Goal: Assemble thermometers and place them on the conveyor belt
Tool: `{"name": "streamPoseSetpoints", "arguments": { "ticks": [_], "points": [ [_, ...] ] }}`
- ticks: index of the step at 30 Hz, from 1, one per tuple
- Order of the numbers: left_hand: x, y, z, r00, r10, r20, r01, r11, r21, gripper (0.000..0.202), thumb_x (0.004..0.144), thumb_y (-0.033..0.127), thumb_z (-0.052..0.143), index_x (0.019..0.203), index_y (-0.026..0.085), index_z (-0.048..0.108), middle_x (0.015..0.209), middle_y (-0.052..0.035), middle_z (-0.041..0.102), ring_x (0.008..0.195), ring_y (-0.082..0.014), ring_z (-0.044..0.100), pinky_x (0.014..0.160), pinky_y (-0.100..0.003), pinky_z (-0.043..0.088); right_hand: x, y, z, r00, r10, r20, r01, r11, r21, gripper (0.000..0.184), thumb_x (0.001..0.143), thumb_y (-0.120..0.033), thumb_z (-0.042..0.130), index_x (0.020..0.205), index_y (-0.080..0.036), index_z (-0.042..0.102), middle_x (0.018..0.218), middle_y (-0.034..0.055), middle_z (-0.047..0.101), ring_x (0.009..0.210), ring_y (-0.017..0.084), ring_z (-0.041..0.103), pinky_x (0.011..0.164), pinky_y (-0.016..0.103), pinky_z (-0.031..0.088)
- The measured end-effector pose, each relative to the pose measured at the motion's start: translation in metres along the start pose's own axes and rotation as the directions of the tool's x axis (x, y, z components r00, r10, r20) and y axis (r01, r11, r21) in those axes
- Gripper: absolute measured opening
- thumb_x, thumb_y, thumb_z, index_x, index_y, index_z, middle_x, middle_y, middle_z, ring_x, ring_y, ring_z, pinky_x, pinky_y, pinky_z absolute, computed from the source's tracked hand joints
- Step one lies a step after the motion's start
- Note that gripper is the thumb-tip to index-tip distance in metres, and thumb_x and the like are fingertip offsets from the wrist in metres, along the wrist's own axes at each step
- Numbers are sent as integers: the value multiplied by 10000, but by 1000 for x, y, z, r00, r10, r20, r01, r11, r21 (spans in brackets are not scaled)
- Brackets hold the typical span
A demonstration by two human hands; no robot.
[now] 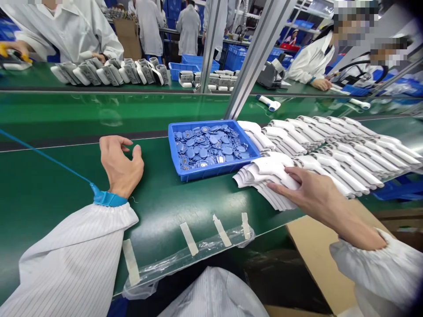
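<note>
My left hand [120, 167] rests over the green tabletop, fingers loosely curled and the thumb apart, with nothing visible in it. A blue wristband [110, 199] with a cord circles that wrist. My right hand [309, 193] grips the near end of a white plastic housing shell [272, 165], thumb on the near side and fingers over the top; some fingertips are hidden. The shell lies on a nested stack of similar shells [269, 196]. Left of this stack sits a blue tray [211, 171] of small blue oval parts [211, 145].
Rows of white shells [346, 163] fill the right side. A clear plastic bag [185, 259] is taped along the front edge. A metal post [254, 57] rises behind the tray. Beyond it are a conveyor [139, 108], a white handheld device [269, 103] and several co-workers.
</note>
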State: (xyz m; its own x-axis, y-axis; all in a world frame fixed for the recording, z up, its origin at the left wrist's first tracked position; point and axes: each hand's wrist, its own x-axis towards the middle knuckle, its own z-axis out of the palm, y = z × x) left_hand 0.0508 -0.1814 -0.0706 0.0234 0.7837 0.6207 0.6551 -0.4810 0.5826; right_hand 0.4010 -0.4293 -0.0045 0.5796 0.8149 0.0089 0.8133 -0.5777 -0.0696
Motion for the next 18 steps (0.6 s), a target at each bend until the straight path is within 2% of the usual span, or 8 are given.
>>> {"name": "streamPoseSetpoints", "arguments": {
  "ticks": [4, 6, 9, 11, 12, 14, 16, 18],
  "points": [
    [0, 1, -1, 1000, -9, -7, 9, 1000, 8, 191, 808, 195, 638, 853, 245, 460, 984, -86, 536, 834, -248, 555, 796, -442, 496, -1, -2, 1, 996, 8, -84, -6, 1000, 31, 664, 842, -593, 647, 1299, -111, 645, 1162, 143, 740, 1019, 332, 703, 816, 393, 529],
    [0, 1, -1, 1000, -9, -16, 9, 1000, 12, 201, 806, 188, 640, 852, 250, 454, 989, -92, 536, 831, -254, 550, 787, -441, 496, -4, -1, -2, 989, 30, -148, -23, 999, 48, 653, 817, -608, 647, 1262, -131, 672, 1130, 129, 751, 986, 330, 715, 783, 391, 537],
    [-1, 0, -1, 1000, -14, -16, 14, 1000, 16, 198, 808, 184, 637, 858, 250, 457, 986, -95, 531, 822, -253, 546, 785, -439, 494, -14, -2, -11, 950, 25, -311, -11, 999, 46, 756, 805, -761, 557, 1219, -147, 710, 1000, 132, 769, 828, 319, 732, 678, 385, 535],
    [-1, 0, -1, 1000, -13, -9, 13, 1000, 16, 195, 811, 185, 635, 859, 250, 457, 987, -95, 530, 828, -254, 549, 791, -441, 492, -26, -6, -12, 926, -35, -377, 48, 999, 24, 805, 814, -839, 485, 1190, -168, 724, 938, 125, 771, 711, 295, 725, 597, 367, 523],
    [0, 0, -1, 1000, -12, -7, 12, 1000, 14, 195, 811, 185, 635, 860, 250, 457, 991, -96, 530, 832, -255, 550, 794, -442, 492, -33, -9, -10, 930, -89, -356, 103, 994, 21, 778, 827, -829, 494, 1189, -178, 720, 911, 112, 772, 662, 277, 717, 558, 351, 513],
    [0, 1, -1, 1000, -10, -8, 11, 1000, 13, 195, 807, 185, 634, 858, 250, 458, 1002, -98, 529, 837, -256, 549, 792, -442, 491, -46, -21, 5, 936, -240, -258, 257, 966, 34, 635, 866, -712, 576, 1207, -189, 692, 888, 81, 777, 611, 250, 710, 507, 327, 503],
    [0, 2, -1, 1000, -11, -5, 11, 1000, 16, 196, 805, 186, 634, 852, 251, 455, 1002, -98, 525, 836, -256, 546, 788, -441, 491, -56, -36, 27, 911, -365, -190, 379, 925, 39, 502, 907, -557, 614, 1225, -169, 645, 879, 69, 777, 619, 250, 715, 509, 337, 516],
    [0, 2, -2, 1000, -10, -2, 10, 1000, 21, 202, 804, 188, 636, 844, 253, 449, 983, -96, 520, 841, -259, 543, 784, -435, 490, -62, -52, 49, 895, -389, -219, 403, 915, 20, 446, 964, -487, 564, 1247, -143, 590, 930, 90, 774, 694, 269, 731, 540, 366, 533]
  ]
}}
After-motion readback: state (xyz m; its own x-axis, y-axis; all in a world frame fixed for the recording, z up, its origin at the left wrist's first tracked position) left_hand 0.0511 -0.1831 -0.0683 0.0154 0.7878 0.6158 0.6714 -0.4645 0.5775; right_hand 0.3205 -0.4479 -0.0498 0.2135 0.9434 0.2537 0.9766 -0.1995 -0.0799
